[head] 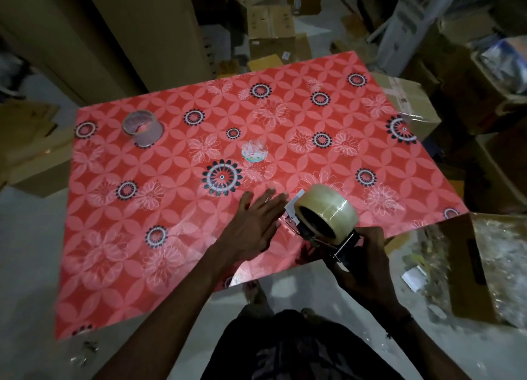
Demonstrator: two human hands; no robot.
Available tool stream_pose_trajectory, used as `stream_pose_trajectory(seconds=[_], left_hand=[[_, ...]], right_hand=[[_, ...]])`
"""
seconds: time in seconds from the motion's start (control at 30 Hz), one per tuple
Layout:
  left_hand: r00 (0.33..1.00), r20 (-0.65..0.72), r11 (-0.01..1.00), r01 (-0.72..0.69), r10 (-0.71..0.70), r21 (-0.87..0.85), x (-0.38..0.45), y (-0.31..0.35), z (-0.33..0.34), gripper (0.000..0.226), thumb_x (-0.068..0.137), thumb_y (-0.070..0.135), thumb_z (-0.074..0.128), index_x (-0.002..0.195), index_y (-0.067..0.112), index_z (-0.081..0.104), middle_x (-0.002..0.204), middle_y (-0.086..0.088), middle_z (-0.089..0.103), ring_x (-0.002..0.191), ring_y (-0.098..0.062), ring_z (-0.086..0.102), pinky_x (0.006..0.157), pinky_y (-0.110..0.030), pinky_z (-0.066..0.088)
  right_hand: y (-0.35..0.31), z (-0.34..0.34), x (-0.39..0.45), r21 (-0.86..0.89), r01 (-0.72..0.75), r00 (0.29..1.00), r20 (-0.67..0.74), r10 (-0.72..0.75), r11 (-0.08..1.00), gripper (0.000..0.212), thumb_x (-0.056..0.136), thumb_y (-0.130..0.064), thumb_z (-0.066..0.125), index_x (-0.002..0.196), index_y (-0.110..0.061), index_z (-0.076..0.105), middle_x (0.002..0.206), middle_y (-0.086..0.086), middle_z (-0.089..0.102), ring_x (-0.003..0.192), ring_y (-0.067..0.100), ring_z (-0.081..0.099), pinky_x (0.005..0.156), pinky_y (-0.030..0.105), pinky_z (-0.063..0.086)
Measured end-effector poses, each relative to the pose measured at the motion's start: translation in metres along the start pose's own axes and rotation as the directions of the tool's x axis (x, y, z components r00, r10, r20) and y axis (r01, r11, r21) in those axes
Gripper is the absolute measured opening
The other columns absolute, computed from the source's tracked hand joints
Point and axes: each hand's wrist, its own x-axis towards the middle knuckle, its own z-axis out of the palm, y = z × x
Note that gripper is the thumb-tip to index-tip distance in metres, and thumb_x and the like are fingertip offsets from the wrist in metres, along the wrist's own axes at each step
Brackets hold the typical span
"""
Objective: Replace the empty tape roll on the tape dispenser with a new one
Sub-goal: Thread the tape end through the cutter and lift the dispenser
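A full roll of clear tape (328, 211) sits on the tape dispenser (336, 244), near the table's front right edge. My right hand (362, 261) grips the dispenser by its dark handle, below the roll. My left hand (251, 223) hovers flat with fingers spread, just left of the roll and the dispenser's front plate, holding nothing. An empty tape core (143, 126), a thin translucent ring, stands on the table at the far left. A small crumpled wad of tape (254, 152) lies in the middle of the table.
The table (171, 208) wears a red floral cloth. Cardboard boxes crowd the floor behind it and on both sides, with a box of plastic wrap (484, 268) at the right. My legs and feet are below the front edge.
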Motion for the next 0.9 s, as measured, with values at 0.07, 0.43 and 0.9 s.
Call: stream_pose_trajectory(seconds=[0.07, 0.43, 0.9], left_hand=[[0.996, 0.083, 0.997, 0.005, -0.011, 0.073, -0.010, 0.001, 0.011, 0.058, 0.114, 0.047, 0.024, 0.168, 0.028, 0.017, 0.176, 0.010, 0.011, 0.165, -0.018, 0.000, 0.130, -0.059, -0.001], [0.947, -0.045, 0.946, 0.320, -0.318, 0.055, -0.017, 0.018, 0.023, 0.069, 0.108, 0.063, 0.020, 0.169, 0.033, 0.006, 0.177, 0.012, 0.003, 0.164, -0.021, -0.008, 0.128, -0.063, -0.005], [0.919, -0.104, 0.918, 0.389, -0.381, 0.072, -0.016, 0.030, 0.030, 0.066, 0.108, 0.063, 0.017, 0.168, 0.036, 0.011, 0.176, 0.009, 0.009, 0.164, -0.024, -0.001, 0.127, -0.067, 0.000]], right_hand=[[-0.003, -0.002, 0.003, -0.026, 0.017, 1.000, 0.009, -0.017, 1.000, 0.069, 0.077, -0.020, 0.096, 0.120, -0.028, 0.044, 0.116, 0.005, 0.044, 0.080, 0.009, 0.073, 0.062, 0.002, 0.047], [0.001, 0.005, -0.001, -0.171, 0.181, 0.983, 0.075, -0.170, 0.968, 0.069, 0.096, -0.041, 0.082, 0.141, -0.001, 0.049, 0.119, 0.014, 0.061, 0.085, 0.027, 0.071, 0.060, 0.026, 0.055], [0.004, 0.008, -0.002, -0.137, 0.118, 0.990, 0.091, -0.106, 0.984, 0.065, 0.103, -0.053, 0.066, 0.142, -0.009, 0.038, 0.128, 0.004, 0.040, 0.090, 0.035, 0.069, 0.064, 0.044, 0.057]])
